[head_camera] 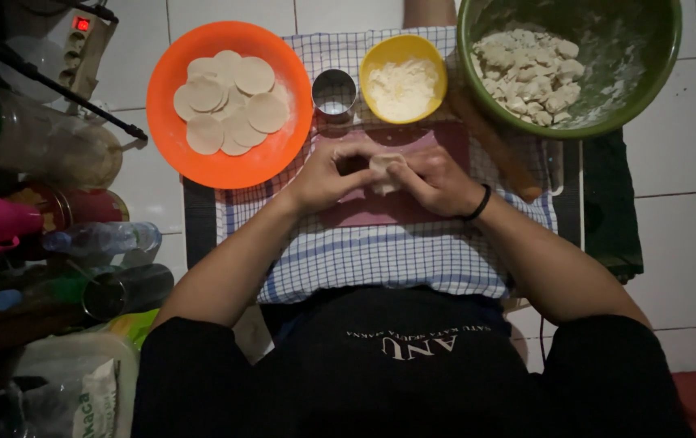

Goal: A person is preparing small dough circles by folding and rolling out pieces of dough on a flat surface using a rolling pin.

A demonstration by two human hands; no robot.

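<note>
- Pale dough piece (383, 172) sits pinched between left hand (327, 174) and right hand (437, 180), above the maroon board (380, 207).
- Pressing unevenly could probably tear it.
- Rolling pin (494, 146) beside the right hand might get nudged.

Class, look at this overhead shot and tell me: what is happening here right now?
A person works a small piece of dough between the left hand and the right hand, over a reddish board on a checked cloth. An orange plate holds flat dough rounds. Nearby stand a metal ring cutter, a yellow bowl of flour and a green bowl of dough lumps.
</note>
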